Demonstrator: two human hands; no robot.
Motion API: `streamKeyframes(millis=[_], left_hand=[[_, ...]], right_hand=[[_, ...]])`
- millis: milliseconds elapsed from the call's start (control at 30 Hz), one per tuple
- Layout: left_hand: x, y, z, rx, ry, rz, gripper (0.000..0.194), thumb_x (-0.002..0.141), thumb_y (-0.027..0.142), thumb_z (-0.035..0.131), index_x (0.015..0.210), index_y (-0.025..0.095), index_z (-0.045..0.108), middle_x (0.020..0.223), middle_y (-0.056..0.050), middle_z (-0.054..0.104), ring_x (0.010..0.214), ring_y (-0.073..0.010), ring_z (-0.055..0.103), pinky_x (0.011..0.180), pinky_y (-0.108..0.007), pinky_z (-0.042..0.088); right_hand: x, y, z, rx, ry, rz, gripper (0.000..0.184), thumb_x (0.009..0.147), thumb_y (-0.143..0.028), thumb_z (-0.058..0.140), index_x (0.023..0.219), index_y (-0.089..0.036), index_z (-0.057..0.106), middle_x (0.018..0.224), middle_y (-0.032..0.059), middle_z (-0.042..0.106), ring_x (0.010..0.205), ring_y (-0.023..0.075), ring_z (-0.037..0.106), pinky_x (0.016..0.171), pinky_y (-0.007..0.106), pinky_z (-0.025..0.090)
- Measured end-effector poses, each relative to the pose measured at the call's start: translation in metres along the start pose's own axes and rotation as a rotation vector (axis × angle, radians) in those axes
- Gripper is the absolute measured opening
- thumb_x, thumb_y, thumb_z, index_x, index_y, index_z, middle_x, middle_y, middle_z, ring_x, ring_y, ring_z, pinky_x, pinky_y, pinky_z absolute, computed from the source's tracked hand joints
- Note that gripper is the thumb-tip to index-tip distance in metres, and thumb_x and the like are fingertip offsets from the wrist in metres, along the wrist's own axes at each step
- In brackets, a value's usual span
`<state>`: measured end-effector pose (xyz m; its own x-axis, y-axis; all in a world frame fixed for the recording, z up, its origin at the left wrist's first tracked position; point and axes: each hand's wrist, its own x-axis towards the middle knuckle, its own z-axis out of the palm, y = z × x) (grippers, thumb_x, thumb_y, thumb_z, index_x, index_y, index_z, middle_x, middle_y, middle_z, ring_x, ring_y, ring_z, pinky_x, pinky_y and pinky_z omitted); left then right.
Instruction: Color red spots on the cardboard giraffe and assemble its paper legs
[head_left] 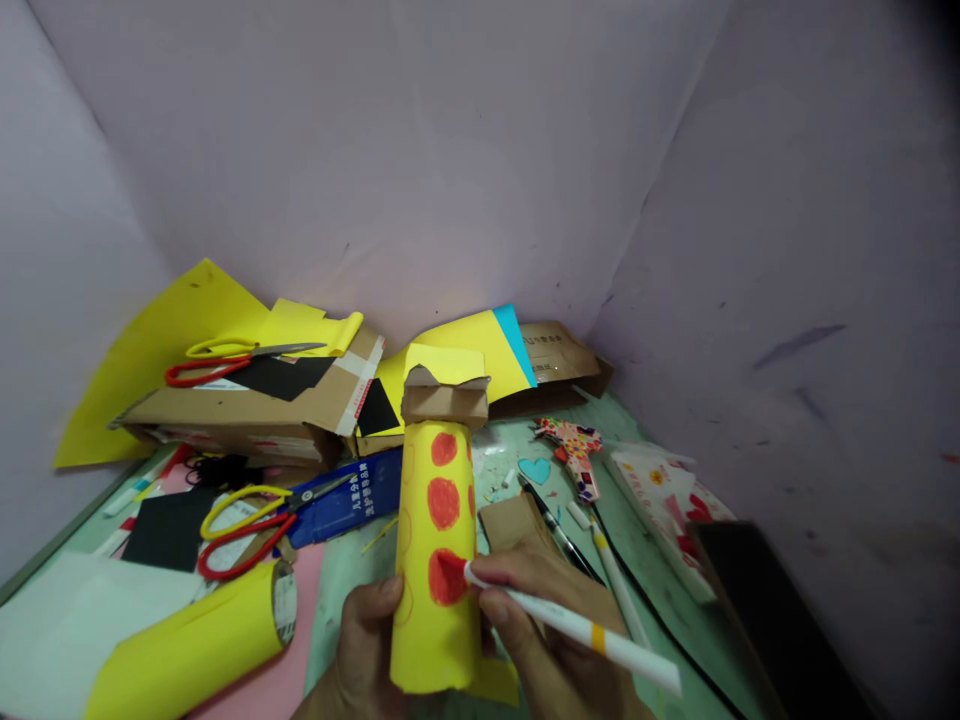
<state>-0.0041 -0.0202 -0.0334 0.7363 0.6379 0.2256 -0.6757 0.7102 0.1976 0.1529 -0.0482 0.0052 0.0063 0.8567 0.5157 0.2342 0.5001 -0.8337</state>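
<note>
A yellow paper-covered tube (435,645) stands near-upright before me, with red ovals coloured down its front and pencil-like outlines along its left side. My left hand (365,640) is closed around the tube's lower left side, thumb on its edge. My right hand (559,630) pinches a white marker (570,625) with an orange band. The marker's red tip touches the lowest red oval (448,577). Behind the tube's top sits a small cardboard piece (445,403).
On the left lie a second yellow tube (187,645) and scissors (247,530); another pair of scissors (244,358) rests on a cardboard box (247,408). To the right are a patterned glue gun (571,450), a blue heart (535,471), a black pen (559,530) and a tissue pack (664,500).
</note>
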Motion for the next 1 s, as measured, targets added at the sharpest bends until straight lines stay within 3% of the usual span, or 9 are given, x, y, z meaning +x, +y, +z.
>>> streamKeyframes(millis=[233, 467, 667, 1000], left_hand=[[0.003, 0.001, 0.003, 0.055, -0.045, 0.016, 0.044, 0.087, 0.028, 0.056, 0.122, 0.003, 0.064, 0.114, -0.011, 0.075, 0.107, -0.0191, 0.069, 0.093, -0.019, 0.048], [0.000, 0.001, -0.002, 0.053, -0.005, 0.002, 0.044, 0.084, 0.030, 0.058, 0.118, 0.003, 0.067, 0.110, -0.013, 0.076, 0.102, -0.0187, 0.071, 0.092, -0.019, 0.048], [-0.002, 0.000, -0.002, 0.053, 0.060, 0.010, 0.041, 0.082, 0.032, 0.061, 0.110, 0.004, 0.070, 0.102, -0.011, 0.078, 0.098, -0.0189, 0.072, 0.090, -0.020, 0.050], [0.003, 0.003, 0.004, 0.054, 0.004, 0.001, 0.043, 0.083, 0.031, 0.062, 0.115, 0.002, 0.068, 0.110, -0.012, 0.076, 0.103, -0.0171, 0.071, 0.091, -0.017, 0.050]], right_hand=[[0.002, 0.001, -0.002, -0.044, 0.053, -0.018, 0.015, 0.086, -0.025, 0.063, 0.096, -0.027, 0.074, 0.077, 0.0051, 0.074, 0.067, 0.0204, 0.069, 0.053, 0.028, 0.056], [0.008, -0.011, 0.000, -0.009, 0.155, -0.013, 0.017, 0.083, -0.017, 0.063, 0.089, -0.030, 0.072, 0.072, -0.0023, 0.072, 0.058, 0.0131, 0.067, 0.052, 0.021, 0.051], [0.008, -0.016, 0.000, -0.039, 0.153, 0.016, 0.016, 0.084, -0.017, 0.059, 0.085, -0.030, 0.070, 0.069, -0.0042, 0.069, 0.058, 0.0111, 0.065, 0.054, 0.019, 0.050], [0.007, -0.016, 0.001, 0.006, 0.182, 0.059, 0.013, 0.086, -0.020, 0.060, 0.081, -0.026, 0.071, 0.068, -0.0021, 0.070, 0.058, 0.0120, 0.065, 0.055, 0.020, 0.050]])
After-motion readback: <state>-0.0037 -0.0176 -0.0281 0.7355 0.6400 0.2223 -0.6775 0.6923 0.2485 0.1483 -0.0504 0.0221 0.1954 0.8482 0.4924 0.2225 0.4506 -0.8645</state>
